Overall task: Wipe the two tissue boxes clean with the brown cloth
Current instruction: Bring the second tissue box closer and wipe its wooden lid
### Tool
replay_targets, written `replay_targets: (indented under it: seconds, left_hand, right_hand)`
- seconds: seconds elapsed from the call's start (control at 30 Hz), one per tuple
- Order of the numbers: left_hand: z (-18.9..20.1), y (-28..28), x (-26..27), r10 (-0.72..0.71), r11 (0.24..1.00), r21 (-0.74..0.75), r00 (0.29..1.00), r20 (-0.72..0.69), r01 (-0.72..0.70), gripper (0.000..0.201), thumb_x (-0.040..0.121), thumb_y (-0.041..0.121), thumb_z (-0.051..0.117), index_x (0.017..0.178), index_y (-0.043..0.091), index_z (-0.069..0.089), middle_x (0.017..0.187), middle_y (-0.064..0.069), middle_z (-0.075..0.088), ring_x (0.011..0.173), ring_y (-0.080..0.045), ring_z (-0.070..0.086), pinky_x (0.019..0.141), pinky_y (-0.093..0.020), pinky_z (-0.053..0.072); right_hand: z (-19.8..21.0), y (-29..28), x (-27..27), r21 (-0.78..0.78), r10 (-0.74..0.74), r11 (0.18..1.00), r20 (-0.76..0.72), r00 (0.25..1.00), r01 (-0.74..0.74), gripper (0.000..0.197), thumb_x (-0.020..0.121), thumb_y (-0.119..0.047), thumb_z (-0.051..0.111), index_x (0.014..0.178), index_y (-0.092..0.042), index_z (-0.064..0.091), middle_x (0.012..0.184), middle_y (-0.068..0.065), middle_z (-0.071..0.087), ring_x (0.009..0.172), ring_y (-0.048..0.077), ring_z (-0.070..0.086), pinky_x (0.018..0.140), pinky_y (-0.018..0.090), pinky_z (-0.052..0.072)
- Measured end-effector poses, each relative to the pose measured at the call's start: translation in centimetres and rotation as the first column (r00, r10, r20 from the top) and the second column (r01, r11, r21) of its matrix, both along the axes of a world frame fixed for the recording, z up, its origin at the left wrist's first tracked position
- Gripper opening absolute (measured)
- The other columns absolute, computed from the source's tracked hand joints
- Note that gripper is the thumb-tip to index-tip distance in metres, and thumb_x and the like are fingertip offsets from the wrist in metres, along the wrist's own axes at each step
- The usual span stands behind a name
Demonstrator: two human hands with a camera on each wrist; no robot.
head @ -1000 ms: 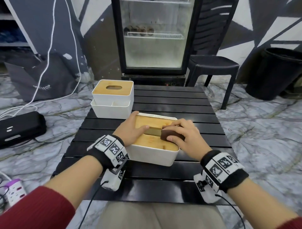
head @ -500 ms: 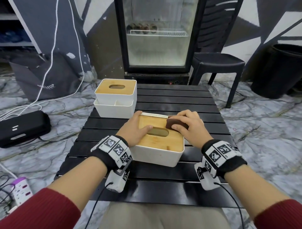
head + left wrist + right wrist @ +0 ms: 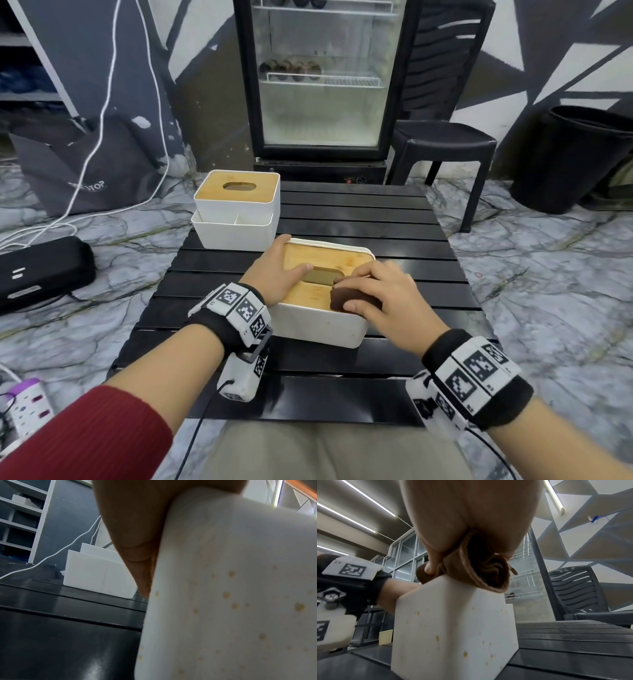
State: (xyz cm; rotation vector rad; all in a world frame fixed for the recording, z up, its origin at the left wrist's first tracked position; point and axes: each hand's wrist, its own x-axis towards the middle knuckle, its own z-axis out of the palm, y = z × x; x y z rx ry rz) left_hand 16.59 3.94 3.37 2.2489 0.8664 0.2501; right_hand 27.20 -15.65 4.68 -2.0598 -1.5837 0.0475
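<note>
A white tissue box with a bamboo lid stands mid-table; its wall shows yellowish specks. My left hand grips its left side, thumb lying on the lid beside the slot. My right hand holds the bunched brown cloth pressed on the lid's near right corner; the cloth overhangs the edge. A second tissue box with a bamboo lid and a front tray sits at the table's far left, untouched.
The black slatted table has bare room to the right of the boxes. Behind it stand a glass-door fridge, a black stool and a black bin. A black case and a power strip lie on the floor at left.
My right hand slid the cloth from the lid's middle to the far right corner, then back towards me to the near right corner. The left hand kept its hold on the box.
</note>
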Motion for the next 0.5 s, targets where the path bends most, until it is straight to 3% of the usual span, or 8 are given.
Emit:
replay_targets:
  seconds: [0.23,0.5]
  left_hand:
    - [0.0,0.1,0.0,-0.011,1.000,0.009,1.000,-0.012,0.011,0.072,0.089,0.048,0.055,0.147,0.026,0.018,0.146,-0.005,0.040,0.125,-0.027,0.047,0.099,-0.035,0.039]
    - [-0.2,0.2,0.1,-0.003,1.000,0.008,1.000,-0.009,0.003,0.071,0.089,0.049,0.054,0.146,0.028,0.018,0.145,-0.005,0.040,0.125,-0.026,0.046,0.090,-0.029,0.035]
  right_hand:
    - [-0.5,0.2,0.4,-0.010,-0.024,1.000,0.019,1.000,0.025,0.027,0.087,-0.034,0.057,0.114,-0.039,0.059,0.112,-0.013,0.051,0.102,0.010,0.038,0.080,0.029,0.021]
    - [-0.6,1.9,2.6,0.046,-0.079,0.996,-0.028,0.996,0.080,0.029,0.086,-0.029,0.060,0.114,-0.036,0.061,0.112,-0.010,0.053,0.104,0.015,0.039,0.084,0.027,0.020]
